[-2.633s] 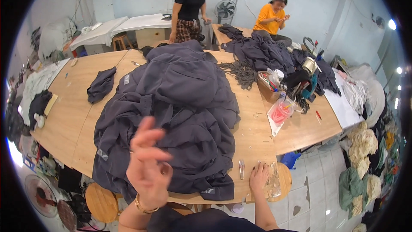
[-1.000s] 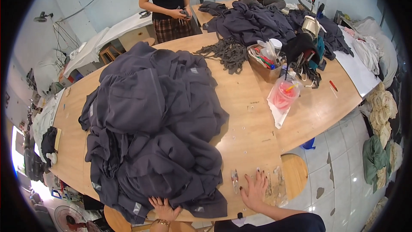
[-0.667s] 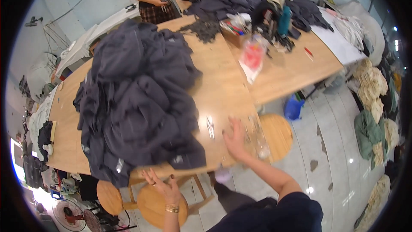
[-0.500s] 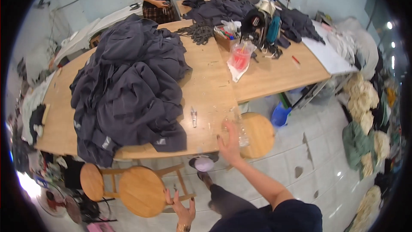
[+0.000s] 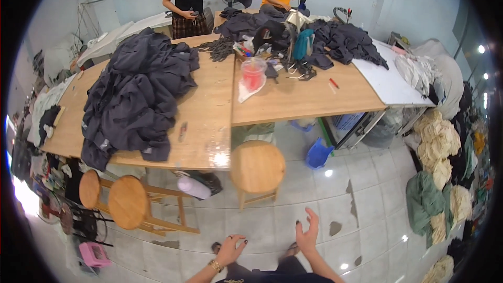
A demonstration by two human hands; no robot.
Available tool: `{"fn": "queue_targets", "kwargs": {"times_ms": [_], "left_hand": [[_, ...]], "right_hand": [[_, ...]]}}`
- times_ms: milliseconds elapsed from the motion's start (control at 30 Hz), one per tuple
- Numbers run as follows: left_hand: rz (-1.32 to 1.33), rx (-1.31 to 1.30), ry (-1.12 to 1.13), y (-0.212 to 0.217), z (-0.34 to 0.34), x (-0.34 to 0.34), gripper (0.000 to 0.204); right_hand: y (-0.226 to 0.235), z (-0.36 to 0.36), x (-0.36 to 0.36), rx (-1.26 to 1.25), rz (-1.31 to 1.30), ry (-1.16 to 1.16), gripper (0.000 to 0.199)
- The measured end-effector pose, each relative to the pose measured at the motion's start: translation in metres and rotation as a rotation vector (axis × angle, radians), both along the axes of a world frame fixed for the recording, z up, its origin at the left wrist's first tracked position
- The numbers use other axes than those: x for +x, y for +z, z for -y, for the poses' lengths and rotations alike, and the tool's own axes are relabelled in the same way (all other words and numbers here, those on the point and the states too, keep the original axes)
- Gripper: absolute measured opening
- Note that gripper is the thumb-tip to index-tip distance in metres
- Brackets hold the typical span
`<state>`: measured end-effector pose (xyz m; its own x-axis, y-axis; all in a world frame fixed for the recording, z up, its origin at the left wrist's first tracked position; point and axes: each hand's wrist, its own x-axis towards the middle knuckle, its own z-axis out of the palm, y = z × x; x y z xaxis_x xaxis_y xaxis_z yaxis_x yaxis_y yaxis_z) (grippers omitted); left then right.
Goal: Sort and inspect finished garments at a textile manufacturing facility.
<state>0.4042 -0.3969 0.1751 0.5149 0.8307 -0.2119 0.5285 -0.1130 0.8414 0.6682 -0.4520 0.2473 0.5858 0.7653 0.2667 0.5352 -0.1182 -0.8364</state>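
My left hand [image 5: 230, 250], with a bracelet at its wrist, is low over the tiled floor in front of my body. Its fingers are loosely bent and apart, holding nothing. To its right, my right hand [image 5: 308, 233] is raised, empty, with the thumb and fingers spread. Neither hand touches anything. The nearest furniture is a round wooden stool [image 5: 258, 166] beyond them. On the wooden table [image 5: 207, 110] lie a large heap of dark grey garments [image 5: 137, 94], a small slim tool [image 5: 183, 131] I cannot make out, and a shiny clear patch [image 5: 217, 157] at the near corner.
Two wooden stools, one round-topped [image 5: 128, 202], stand at the left. A red drink cup [image 5: 253, 75] sits on the table beside cluttered supplies. A blue plastic scoop [image 5: 319, 153] lies on the floor. Cloth bundles [image 5: 437, 136] line the right. Two people are behind the table.
My right hand has left the table's near corner, and both hands are now before my body. My view has shifted back and right. The person in black now holds up a dark garment.
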Motion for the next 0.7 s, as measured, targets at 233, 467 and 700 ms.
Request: {"fn": "queue_targets", "kwargs": {"times_ms": [233, 467, 700], "left_hand": [[0.114, 0.000, -0.452, 0.027, 0.022, 0.235, 0.030], [0.094, 0.140, -0.468, 0.065, -0.039, 0.357, 0.024], [0.012, 0.269, -0.116, 0.050, -0.199, 0.446, 0.015]], "right_hand": [[0.000, 0.079, 0.164, -0.026, -0.140, -0.143, 0.046], [0.027, 0.008, 0.329, -0.002, -0.089, 0.104, 0.042], [0.044, -0.098, 0.482, -0.109, 0.124, 0.191, 0.048]]}}
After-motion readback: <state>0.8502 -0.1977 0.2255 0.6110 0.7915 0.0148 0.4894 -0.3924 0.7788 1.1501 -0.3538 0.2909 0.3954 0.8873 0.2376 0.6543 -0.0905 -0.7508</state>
